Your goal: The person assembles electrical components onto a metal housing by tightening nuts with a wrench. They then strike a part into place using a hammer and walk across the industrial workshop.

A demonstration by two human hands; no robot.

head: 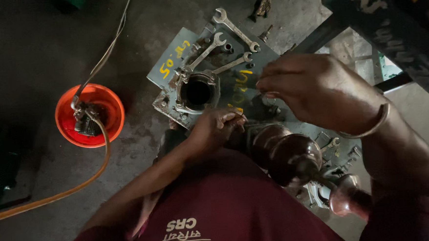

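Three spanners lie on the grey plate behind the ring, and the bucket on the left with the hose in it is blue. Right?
Not quite: the bucket is orange, not blue, as the head view shows. The rest holds: three spanners on the grey plate behind the ring, hose in the bucket.

The left hand (218,126) closed over one end of the brown ribbed insulator (284,153), so that end was hidden. What the right hand (315,88) pinched at its fingertips was too small to tell. The orange hose (57,195) ran off the left edge, the dark bench (395,23) off the top right, and the shirt (219,213) off the bottom
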